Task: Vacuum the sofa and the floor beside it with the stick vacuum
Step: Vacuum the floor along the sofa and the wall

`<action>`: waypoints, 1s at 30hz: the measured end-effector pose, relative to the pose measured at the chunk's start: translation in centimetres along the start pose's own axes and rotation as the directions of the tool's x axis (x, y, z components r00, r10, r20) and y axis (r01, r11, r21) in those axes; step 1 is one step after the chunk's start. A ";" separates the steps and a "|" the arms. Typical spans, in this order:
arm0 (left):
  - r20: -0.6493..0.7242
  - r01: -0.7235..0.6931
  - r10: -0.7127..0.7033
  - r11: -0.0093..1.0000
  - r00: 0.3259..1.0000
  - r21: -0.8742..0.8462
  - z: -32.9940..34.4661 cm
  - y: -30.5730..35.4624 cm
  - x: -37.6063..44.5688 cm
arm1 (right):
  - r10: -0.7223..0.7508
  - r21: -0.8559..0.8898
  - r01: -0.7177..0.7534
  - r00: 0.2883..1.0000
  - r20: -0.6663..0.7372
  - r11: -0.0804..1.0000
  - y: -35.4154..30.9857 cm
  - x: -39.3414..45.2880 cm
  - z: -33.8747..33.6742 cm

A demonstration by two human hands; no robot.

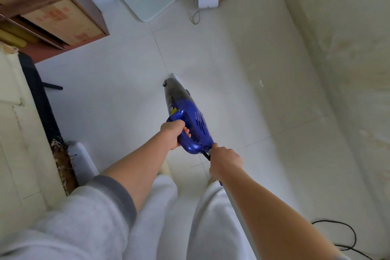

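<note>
The blue stick vacuum (pixel 190 118) was gripped at its handle by the left hand (pixel 173 134); its black cord (pixel 206 155) was pinched by the right hand (pixel 224 161) above the tiled floor (pixel 126 95)

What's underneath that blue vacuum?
Under the blue vacuum lies pale tiled floor with a grout line running beneath it. Only a white sliver of its floor head shows; the vacuum's body covers the rest.

Blue stick vacuum (pixel 190 116) tilted fwd over white tile floor (pixel 109 95); nozzle down.
</note>
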State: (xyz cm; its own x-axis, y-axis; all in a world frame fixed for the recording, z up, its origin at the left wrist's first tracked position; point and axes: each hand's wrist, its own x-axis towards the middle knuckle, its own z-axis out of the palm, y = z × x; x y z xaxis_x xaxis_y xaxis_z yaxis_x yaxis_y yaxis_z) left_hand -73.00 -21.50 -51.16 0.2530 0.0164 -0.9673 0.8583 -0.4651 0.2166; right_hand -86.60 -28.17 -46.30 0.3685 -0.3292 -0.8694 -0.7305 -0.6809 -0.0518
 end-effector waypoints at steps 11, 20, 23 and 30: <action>-0.002 0.034 -0.034 0.998 0.999 -0.059 13.4 -2.1 -1.3 | -0.004 -0.049 0.002 0.999 -0.048 0.999 13.5 1.8 -2.7; 0.039 0.034 -0.034 0.999 0.999 0.013 18.7 -2.5 -3.2 | 0.023 -0.030 -0.024 1.000 -0.013 0.999 18.3 0.1 -3.9; 0.035 0.038 -0.039 0.999 0.999 0.010 18.6 -2.7 -3.7 | 0.027 -0.026 -0.027 1.000 0.005 0.999 18.4 -0.4 -3.9; -0.036 0.088 -0.092 0.991 0.995 -0.097 15.3 -4.2 -3.6 | -0.082 -0.128 0.084 0.996 0.021 0.988 16.7 -0.3 -4.1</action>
State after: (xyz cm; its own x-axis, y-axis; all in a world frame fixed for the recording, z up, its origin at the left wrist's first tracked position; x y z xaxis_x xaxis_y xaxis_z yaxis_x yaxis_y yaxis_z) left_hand -84.33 -33.17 -50.63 0.1890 0.0907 -0.9778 0.9166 -0.3734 0.1426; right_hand -96.61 -42.11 -44.88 0.4147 -0.2582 -0.8725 -0.6175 -0.7841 -0.0614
